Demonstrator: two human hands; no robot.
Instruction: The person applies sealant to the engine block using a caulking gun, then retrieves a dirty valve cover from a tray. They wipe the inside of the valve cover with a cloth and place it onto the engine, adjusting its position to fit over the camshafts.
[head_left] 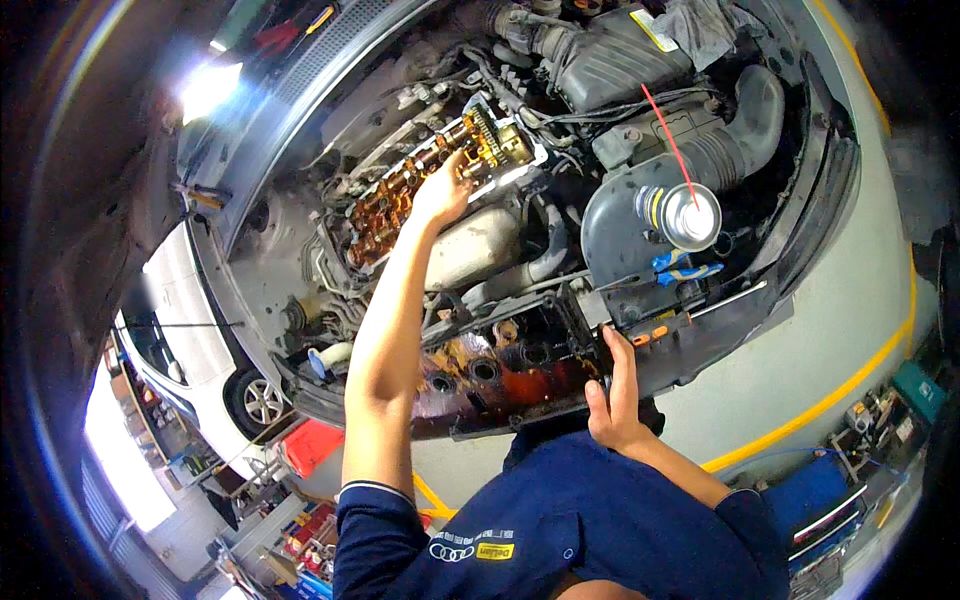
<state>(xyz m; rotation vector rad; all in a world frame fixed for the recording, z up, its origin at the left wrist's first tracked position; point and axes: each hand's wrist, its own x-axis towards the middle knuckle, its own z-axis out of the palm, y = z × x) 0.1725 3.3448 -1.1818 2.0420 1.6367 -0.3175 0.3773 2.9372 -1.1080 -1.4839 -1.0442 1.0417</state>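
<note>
My left hand [445,190] reaches over the open cylinder head [395,205], at its far right end by the timing gear [482,135]. Its fingertips point down among the oily camshaft parts, and whether they pinch anything is hidden. Close to my body, an oil-stained valve cover [485,370] rests at the front of the engine bay with its inner side showing. My right hand [620,400] holds that cover at its right end, index finger stretched along the edge and thumb apart from it.
Right of the engine, a spray can [690,222] with a red straw stands beside the black air duct [625,220]. Blue-handled pliers [685,270] and an orange-handled screwdriver [655,333] lie nearby. A white car [195,320] stands left; a tool cart [290,540] is lower left.
</note>
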